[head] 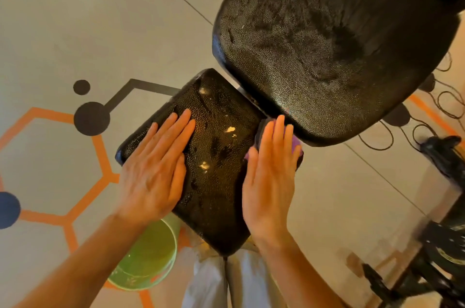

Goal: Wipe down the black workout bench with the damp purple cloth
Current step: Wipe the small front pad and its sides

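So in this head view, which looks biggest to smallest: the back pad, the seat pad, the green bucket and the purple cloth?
1. back pad
2. seat pad
3. green bucket, partly hidden by an arm and the seat pad
4. purple cloth, mostly covered by the right hand, so its true size is unclear

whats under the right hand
The purple cloth, pressed flat on the bench seat's right edge by the right hand. Only slivers show beside the fingers; the rest is covered.

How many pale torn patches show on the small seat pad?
4: one torn patch near the pad's far edge, two mid-pad by the right hand, one nearer the person. The hands may hide others.
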The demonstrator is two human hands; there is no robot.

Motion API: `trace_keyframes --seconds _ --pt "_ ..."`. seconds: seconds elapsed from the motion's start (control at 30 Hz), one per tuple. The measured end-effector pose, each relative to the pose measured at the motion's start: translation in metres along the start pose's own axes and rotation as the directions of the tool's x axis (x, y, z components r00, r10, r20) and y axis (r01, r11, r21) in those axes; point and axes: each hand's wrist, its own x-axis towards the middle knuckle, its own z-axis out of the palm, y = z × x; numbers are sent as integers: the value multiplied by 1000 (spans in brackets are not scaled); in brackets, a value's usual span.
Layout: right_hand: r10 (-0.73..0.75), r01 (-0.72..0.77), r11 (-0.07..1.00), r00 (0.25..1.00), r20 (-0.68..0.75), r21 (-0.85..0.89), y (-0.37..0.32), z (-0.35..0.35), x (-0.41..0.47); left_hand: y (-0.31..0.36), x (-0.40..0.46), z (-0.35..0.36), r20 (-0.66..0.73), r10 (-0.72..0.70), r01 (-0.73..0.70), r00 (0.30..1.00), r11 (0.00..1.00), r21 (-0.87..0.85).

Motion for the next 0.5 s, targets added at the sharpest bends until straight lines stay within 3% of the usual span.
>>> trace_keyframes --seconds 0.1,0.2,0.27,0.4,0.5 --pt "-193 197 978 978 74 -62 -25 1 -77 0 1 -1 2 13 -13 1000 1000 8" --pt "-324 340 937 931 168 -77 -10 1 -79 0 1 -3 11 9 -9 1000 1000 6" --pt "-237 244 967 967 93 -67 8 3 -38 0 1 -3 21 7 -7 1000 1000 7" --pt "105 -103 993 994 -29 51 -2 2 -9 -1 1 -1 28 5 -4 1000 1000 -7" --pt "-10 11 999 1000 -28 35 -36 7 -82 -2 2 -1 29 4 -4 1000 1000 -5"
